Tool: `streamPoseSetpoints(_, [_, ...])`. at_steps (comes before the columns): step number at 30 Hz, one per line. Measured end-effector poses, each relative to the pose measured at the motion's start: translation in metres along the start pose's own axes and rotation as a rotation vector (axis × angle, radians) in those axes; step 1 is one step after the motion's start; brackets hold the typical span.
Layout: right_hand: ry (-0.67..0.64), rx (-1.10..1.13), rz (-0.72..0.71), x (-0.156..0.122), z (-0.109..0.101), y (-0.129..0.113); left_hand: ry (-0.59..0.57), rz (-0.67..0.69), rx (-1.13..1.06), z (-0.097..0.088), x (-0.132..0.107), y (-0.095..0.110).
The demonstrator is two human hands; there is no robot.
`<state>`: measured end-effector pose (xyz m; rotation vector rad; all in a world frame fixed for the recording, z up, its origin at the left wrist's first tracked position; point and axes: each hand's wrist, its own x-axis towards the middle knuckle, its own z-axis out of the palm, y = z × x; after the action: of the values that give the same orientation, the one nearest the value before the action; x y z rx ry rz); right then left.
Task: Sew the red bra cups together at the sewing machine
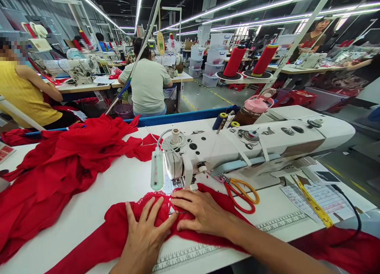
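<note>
Red fabric with a lace edge (148,198) lies on the white table in front of the sewing machine (190,157). My left hand (145,230) is pressed on it with fingers spread flat, left of the needle area. From the right, my right hand (202,212) rests on the same fabric, its fingers stretched out close to the presser foot (178,182). Between the hands shows a small white patch with a thin dark line by the right fingertips, too small to name. The undersides of both hands are hidden.
A heap of red fabric (68,163) covers the table's left side. Scissors (242,193) with orange and red handles lie right of the machine head, and a yellow tape measure (314,202) lies on papers. Red thread cones (234,62) stand behind. Other people sit at machines beyond.
</note>
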<state>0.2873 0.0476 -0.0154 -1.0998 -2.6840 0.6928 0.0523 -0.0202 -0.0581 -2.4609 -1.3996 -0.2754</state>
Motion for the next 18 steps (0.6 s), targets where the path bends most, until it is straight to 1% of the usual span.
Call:
streamPoseSetpoints(3, [-0.004,-0.004,0.012,0.001,0.0,0.001,-0.061,-0.047,-0.022,-0.005,0.0,0.007])
streamPoseSetpoints(7, [-0.004,0.025,0.031,0.001,0.001,0.002,-0.073,-0.047,-0.028,-0.01,-0.001,0.01])
streamPoseSetpoints(9, [-0.003,0.027,0.031,0.001,0.001,0.002,-0.046,-0.034,-0.033,-0.011,0.001,0.009])
streamPoseSetpoints(11, [-0.004,0.017,0.026,0.001,0.002,0.001,0.056,-0.04,-0.087,-0.012,0.007,0.008])
streamPoseSetpoints(13, [-0.008,0.004,0.022,0.001,0.002,0.001,0.165,-0.016,-0.219,-0.012,0.015,0.004])
streamPoseSetpoints(14, [-0.009,-0.001,0.021,0.001,0.001,0.0,0.189,0.011,-0.292,-0.011,0.02,0.002])
streamPoseSetpoints(16, [-0.015,-0.005,0.025,0.001,0.001,0.0,0.166,0.065,-0.398,-0.008,0.026,-0.004])
streamPoseSetpoints(18, [-0.025,0.0,0.031,0.002,-0.001,0.0,0.135,0.083,-0.411,-0.001,0.026,-0.008])
